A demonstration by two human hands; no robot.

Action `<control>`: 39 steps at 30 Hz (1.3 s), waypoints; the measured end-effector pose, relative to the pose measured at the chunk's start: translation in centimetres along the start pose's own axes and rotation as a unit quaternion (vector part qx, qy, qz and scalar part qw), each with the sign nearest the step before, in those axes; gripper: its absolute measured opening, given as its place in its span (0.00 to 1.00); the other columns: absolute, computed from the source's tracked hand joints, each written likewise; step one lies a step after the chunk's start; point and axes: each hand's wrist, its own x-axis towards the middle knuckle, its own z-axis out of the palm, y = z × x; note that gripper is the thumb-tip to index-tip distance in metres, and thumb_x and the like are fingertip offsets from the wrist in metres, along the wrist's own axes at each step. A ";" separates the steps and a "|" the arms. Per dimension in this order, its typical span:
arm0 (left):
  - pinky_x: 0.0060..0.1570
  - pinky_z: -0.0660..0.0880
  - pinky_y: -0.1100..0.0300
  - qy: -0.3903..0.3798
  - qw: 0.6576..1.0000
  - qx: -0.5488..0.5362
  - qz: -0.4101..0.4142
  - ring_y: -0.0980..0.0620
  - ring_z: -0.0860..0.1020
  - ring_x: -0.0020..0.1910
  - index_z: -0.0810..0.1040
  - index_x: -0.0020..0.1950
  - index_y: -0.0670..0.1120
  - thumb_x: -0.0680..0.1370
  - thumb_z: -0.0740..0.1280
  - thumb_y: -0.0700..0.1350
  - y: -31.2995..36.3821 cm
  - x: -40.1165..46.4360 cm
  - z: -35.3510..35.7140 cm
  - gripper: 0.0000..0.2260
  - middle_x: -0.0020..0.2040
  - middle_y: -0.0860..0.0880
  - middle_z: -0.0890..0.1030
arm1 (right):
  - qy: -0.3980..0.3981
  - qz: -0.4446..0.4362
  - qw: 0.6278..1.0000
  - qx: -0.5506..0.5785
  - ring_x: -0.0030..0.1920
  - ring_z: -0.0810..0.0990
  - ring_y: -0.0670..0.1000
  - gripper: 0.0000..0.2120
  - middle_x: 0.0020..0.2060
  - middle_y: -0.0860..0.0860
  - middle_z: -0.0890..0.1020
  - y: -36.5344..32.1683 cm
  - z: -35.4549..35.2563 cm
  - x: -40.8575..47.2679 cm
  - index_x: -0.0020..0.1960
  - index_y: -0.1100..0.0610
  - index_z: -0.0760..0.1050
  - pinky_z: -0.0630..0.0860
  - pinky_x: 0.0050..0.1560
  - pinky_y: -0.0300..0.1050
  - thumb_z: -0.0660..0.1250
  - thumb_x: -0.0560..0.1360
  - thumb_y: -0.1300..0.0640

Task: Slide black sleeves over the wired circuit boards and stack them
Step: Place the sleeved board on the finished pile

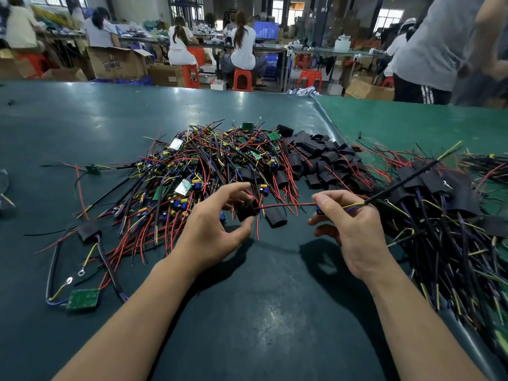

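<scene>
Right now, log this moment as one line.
step: threading sleeve | left hand: holds black sleeve | right hand: pinches wired board | red wire: entering sleeve | board: not yet covered

Black sleeve (pixel 246 211) — red wires (pixel 286 206) threaded through

Red wire (pixel 286 206) between both hands
</scene>
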 end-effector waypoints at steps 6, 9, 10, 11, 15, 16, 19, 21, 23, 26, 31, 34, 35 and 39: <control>0.56 0.73 0.53 -0.044 0.994 0.069 0.078 0.59 0.78 0.53 0.78 0.65 0.45 0.71 0.75 0.41 1.3 -0.2 0.4 0.22 0.54 0.55 0.83 | -0.065 0.026 0.997 -0.043 0.30 0.80 0.49 0.16 0.35 0.57 0.85 0.5 1.6 -0.7 0.46 0.57 0.78 0.74 0.29 0.38 0.76 0.64 0.51; 0.55 0.75 0.50 -0.052 0.993 0.069 0.082 0.52 0.80 0.52 0.78 0.64 0.46 0.72 0.74 0.43 1.6 -0.3 0.6 0.21 0.55 0.53 0.83 | -0.080 0.042 0.996 -0.020 0.31 0.80 0.48 0.15 0.35 0.54 0.85 0.8 2.0 -0.8 0.49 0.55 0.79 0.77 0.32 0.38 0.76 0.64 0.55; 0.55 0.76 0.49 -0.053 0.994 0.065 0.076 0.50 0.80 0.53 0.78 0.65 0.46 0.72 0.74 0.43 1.6 -0.3 0.6 0.21 0.55 0.52 0.83 | -0.087 0.053 0.995 0.003 0.32 0.81 0.48 0.15 0.37 0.54 0.85 0.6 2.0 -0.8 0.51 0.56 0.79 0.77 0.32 0.38 0.75 0.65 0.56; 0.55 0.77 0.47 -0.053 0.994 0.064 0.072 0.49 0.80 0.53 0.78 0.65 0.46 0.72 0.73 0.43 1.6 -0.3 0.5 0.21 0.56 0.51 0.83 | -0.096 0.063 0.993 0.024 0.33 0.82 0.49 0.15 0.39 0.55 0.86 0.5 1.9 -0.7 0.53 0.57 0.79 0.78 0.32 0.39 0.73 0.67 0.57; 0.56 0.77 0.47 -0.047 0.995 0.052 0.072 0.48 0.80 0.55 0.78 0.65 0.45 0.73 0.74 0.42 1.5 -0.2 0.6 0.20 0.56 0.50 0.83 | -0.101 0.065 0.993 0.021 0.37 0.83 0.50 0.13 0.41 0.56 0.86 0.1 1.7 -0.7 0.53 0.57 0.81 0.78 0.32 0.40 0.70 0.70 0.57; 0.56 0.77 0.47 -0.046 0.995 0.045 0.073 0.49 0.80 0.55 0.78 0.64 0.45 0.73 0.74 0.42 1.6 -0.2 0.7 0.20 0.56 0.50 0.83 | -0.098 0.061 0.993 0.011 0.38 0.83 0.50 0.12 0.39 0.55 0.86 0.1 1.8 -0.8 0.52 0.56 0.82 0.78 0.32 0.40 0.71 0.69 0.57; 0.57 0.77 0.49 -0.042 0.996 0.026 0.078 0.51 0.80 0.56 0.78 0.64 0.44 0.72 0.75 0.41 1.8 -0.3 1.1 0.20 0.56 0.51 0.83 | -0.087 0.054 0.995 0.016 0.38 0.82 0.46 0.12 0.36 0.52 0.85 0.3 1.9 -0.8 0.50 0.57 0.83 0.79 0.35 0.38 0.72 0.67 0.58; 0.57 0.77 0.50 -0.040 0.996 0.014 0.075 0.52 0.81 0.56 0.77 0.64 0.44 0.72 0.75 0.40 1.8 -0.2 1.2 0.21 0.56 0.50 0.83 | -0.083 0.049 0.995 0.025 0.37 0.83 0.46 0.13 0.37 0.52 0.85 0.4 1.9 -0.7 0.50 0.57 0.83 0.79 0.37 0.37 0.73 0.65 0.60; 0.57 0.77 0.52 -0.033 0.997 0.007 0.072 0.54 0.81 0.55 0.78 0.64 0.43 0.72 0.75 0.39 1.8 -0.2 1.2 0.20 0.56 0.50 0.83 | -0.077 0.047 0.995 0.034 0.37 0.83 0.47 0.14 0.37 0.52 0.85 0.6 1.9 -0.7 0.48 0.59 0.81 0.79 0.38 0.38 0.74 0.63 0.61; 0.57 0.77 0.57 -0.021 0.998 -0.016 0.065 0.57 0.80 0.55 0.78 0.63 0.42 0.72 0.75 0.38 1.8 -0.2 1.2 0.19 0.54 0.51 0.83 | -0.070 0.050 0.996 0.038 0.35 0.83 0.49 0.13 0.36 0.53 0.85 0.6 1.7 -0.7 0.44 0.60 0.79 0.80 0.38 0.39 0.75 0.61 0.63; 0.58 0.76 0.63 -0.024 0.997 -0.035 0.062 0.60 0.80 0.53 0.78 0.62 0.42 0.73 0.75 0.38 2.0 -0.2 1.4 0.18 0.52 0.52 0.83 | -0.085 0.085 0.988 0.093 0.35 0.83 0.50 0.11 0.36 0.55 0.85 0.5 1.3 -0.4 0.42 0.60 0.80 0.81 0.40 0.40 0.74 0.61 0.65; 0.56 0.77 0.62 -0.015 0.997 -0.046 0.067 0.58 0.81 0.51 0.79 0.60 0.41 0.73 0.74 0.37 2.0 -0.3 1.4 0.17 0.52 0.51 0.83 | -0.109 0.089 0.984 0.110 0.37 0.84 0.50 0.09 0.38 0.55 0.85 0.5 1.2 -0.4 0.40 0.57 0.82 0.81 0.41 0.41 0.73 0.61 0.66; 0.56 0.77 0.61 -0.014 0.996 -0.051 0.067 0.58 0.81 0.51 0.79 0.60 0.41 0.73 0.74 0.37 2.0 -0.3 1.4 0.16 0.51 0.51 0.84 | -0.117 0.087 0.983 0.112 0.38 0.84 0.50 0.09 0.38 0.55 0.85 0.4 1.1 -0.4 0.39 0.56 0.83 0.81 0.41 0.42 0.74 0.61 0.67; 0.56 0.78 0.60 -0.010 0.996 -0.058 0.067 0.58 0.82 0.52 0.79 0.60 0.41 0.73 0.74 0.37 2.0 -0.3 1.4 0.16 0.52 0.51 0.84 | -0.119 0.080 0.985 0.101 0.38 0.84 0.51 0.09 0.38 0.55 0.85 0.3 1.1 -0.4 0.41 0.57 0.83 0.81 0.41 0.42 0.74 0.62 0.65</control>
